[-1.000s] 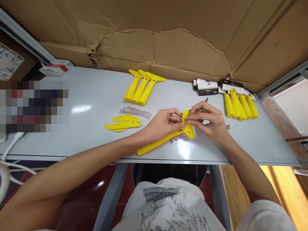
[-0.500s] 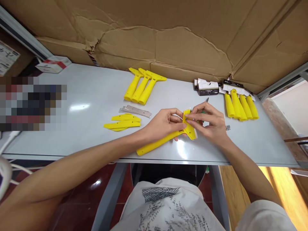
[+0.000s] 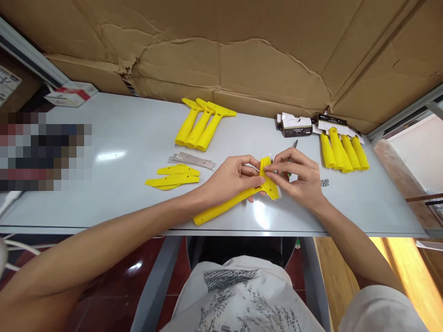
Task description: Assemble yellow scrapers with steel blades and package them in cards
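Solid yellow is being shown by the held scraper (image 3: 224,207), the other scrapers (image 3: 200,128), the plates (image 3: 175,180) and the handles (image 3: 338,150). A dull silver-grey is being displayed by the blades (image 3: 195,160). Pale grey is being presented by the tabletop (image 3: 136,138), and brown by the cardboard (image 3: 242,62). Black and white are being combined on the cartons (image 3: 296,131); on the box (image 3: 69,97), white is being crossed by red. The light grey shirt (image 3: 242,295) is being patterned with black, dashed marks.
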`<state>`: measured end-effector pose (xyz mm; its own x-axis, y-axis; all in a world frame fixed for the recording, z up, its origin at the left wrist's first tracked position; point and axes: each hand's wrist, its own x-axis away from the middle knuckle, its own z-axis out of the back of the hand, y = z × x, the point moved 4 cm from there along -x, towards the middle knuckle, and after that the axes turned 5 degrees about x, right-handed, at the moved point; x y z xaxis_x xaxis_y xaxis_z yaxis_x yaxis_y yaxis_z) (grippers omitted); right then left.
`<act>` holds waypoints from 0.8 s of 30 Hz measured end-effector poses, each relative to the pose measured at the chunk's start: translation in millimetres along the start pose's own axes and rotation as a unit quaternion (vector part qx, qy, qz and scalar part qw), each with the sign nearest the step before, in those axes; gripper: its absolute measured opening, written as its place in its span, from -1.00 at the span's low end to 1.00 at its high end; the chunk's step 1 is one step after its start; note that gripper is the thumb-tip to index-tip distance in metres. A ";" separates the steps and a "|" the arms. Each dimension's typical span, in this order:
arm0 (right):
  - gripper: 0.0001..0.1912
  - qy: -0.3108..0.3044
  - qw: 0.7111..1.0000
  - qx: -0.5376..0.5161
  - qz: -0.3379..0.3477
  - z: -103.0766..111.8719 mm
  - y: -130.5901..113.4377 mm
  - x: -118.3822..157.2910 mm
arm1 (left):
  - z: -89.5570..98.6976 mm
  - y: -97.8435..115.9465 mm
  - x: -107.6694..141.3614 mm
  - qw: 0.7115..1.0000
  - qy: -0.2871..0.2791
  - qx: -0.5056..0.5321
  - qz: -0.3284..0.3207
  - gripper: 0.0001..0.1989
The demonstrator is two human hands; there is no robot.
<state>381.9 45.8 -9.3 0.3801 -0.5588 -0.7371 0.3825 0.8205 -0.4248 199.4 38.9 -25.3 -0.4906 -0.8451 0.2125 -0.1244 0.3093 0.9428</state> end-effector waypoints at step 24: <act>-0.59 -0.004 0.947 -0.198 -0.254 -1.5 12.6 8.3 | -0.3 2.6 0.2 1.000 -0.003 0.001 0.004 -0.50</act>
<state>388.6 51.7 -21.5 0.2391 -0.8926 -0.3822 0.1720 0.4264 -0.8881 199.3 39.4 -22.7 -0.4965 -0.8402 0.2182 -0.1232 0.3170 0.9404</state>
